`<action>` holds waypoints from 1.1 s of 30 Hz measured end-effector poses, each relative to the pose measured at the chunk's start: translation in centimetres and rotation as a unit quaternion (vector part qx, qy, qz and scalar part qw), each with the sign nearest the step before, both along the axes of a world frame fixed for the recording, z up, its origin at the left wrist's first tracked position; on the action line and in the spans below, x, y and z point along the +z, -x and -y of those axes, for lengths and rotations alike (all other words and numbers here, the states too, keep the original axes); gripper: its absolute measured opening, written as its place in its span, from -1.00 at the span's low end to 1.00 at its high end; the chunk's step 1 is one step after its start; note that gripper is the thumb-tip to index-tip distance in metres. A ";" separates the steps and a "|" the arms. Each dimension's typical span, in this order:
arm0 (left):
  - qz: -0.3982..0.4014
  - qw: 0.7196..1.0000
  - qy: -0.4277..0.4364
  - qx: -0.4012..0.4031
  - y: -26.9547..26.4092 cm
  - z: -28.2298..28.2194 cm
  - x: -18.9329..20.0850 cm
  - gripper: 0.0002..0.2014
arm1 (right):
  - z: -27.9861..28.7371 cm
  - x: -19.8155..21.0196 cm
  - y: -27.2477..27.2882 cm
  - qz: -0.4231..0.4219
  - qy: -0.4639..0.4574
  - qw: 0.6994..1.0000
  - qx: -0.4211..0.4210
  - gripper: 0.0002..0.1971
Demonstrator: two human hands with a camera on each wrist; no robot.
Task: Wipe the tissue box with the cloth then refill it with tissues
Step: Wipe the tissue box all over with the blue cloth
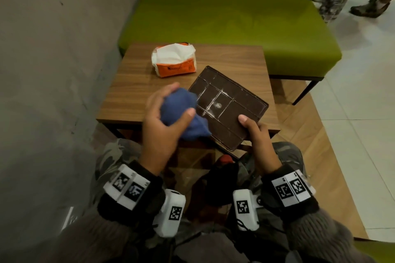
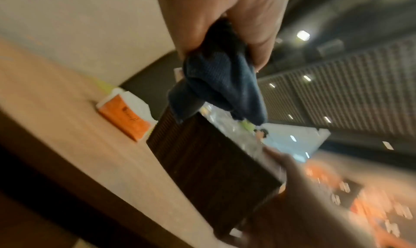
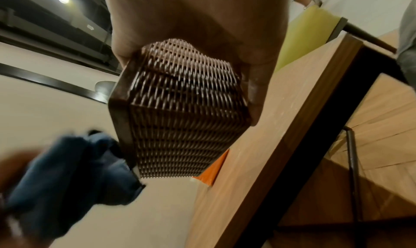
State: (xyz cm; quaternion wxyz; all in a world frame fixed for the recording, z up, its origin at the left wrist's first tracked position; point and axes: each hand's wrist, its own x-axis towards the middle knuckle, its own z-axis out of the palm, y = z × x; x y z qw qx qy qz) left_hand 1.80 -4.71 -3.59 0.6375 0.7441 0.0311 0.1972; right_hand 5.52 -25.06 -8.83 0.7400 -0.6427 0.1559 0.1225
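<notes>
A bunched blue cloth (image 2: 216, 84) was gripped by the left hand (image 2: 225, 18) above the brown tissue box (image 2: 209, 164). An orange tissue pack (image 2: 126, 114) was seen on the worktop (image 2: 74, 127).

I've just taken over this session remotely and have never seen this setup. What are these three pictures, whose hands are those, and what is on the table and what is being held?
No machine here: a person works with bare hands, wearing tagged bands and small cameras on both wrists. The large picture comes from a camera on the head, looking down. The other two look along each hand from the wrists.

The left hand grips a bunched blue cloth against the dark brown tissue box. The right hand holds the box by its near corner, thumb on top, with the box's ribbed, dusty underside turned up. The right wrist view shows its woven sides.

On the wooden table lies an opened orange pack of tissues, apart from the box. Behind the table stands a green bench.
</notes>
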 end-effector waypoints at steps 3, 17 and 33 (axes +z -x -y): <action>0.114 0.920 -0.343 -0.155 1.0 1.6 -1.1 -0.42 | -0.7 0.6 0.0 0.016 -0.013 1.000 -0.009 -0.04; 0.095 0.931 -0.324 -0.142 1.0 0.9 -1.2 -0.54 | -1.4 1.0 1.2 0.043 0.052 0.998 0.005 -0.06; 0.071 0.927 -0.340 -0.144 2.1 1.9 -1.8 -0.53 | -0.5 2.1 0.5 0.131 0.109 0.985 0.008 -0.12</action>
